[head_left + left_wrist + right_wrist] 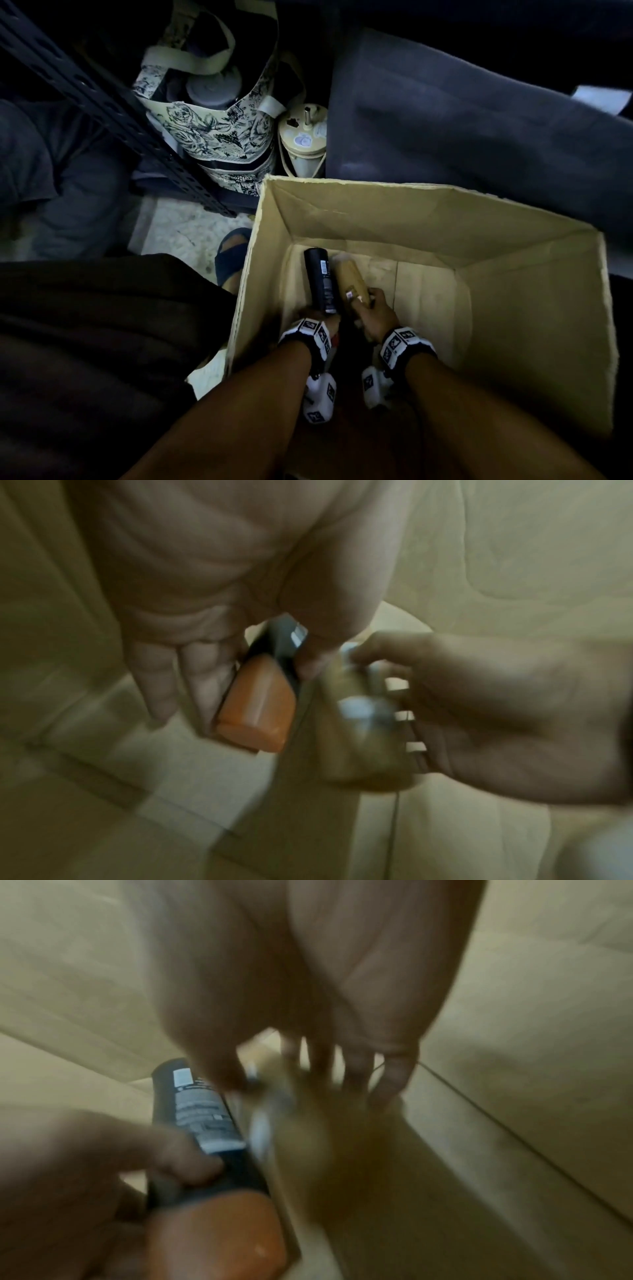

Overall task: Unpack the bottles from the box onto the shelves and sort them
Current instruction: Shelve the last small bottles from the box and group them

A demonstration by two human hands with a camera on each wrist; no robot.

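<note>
At the lower centre of the head view, inside the cardboard box point(445, 219), the left hand point(317, 317) is gripping the black bottle point(318, 279) near its orange cap point(255, 715). Just right of it, touching, the right hand point(375, 313) is curling round the tan bottle point(351, 279) (badly blurred in both wrist views).

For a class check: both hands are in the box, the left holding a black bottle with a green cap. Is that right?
Not quite: the cap is orange, as the left wrist view shows. The left hand does hold the black bottle in the box.
</note>
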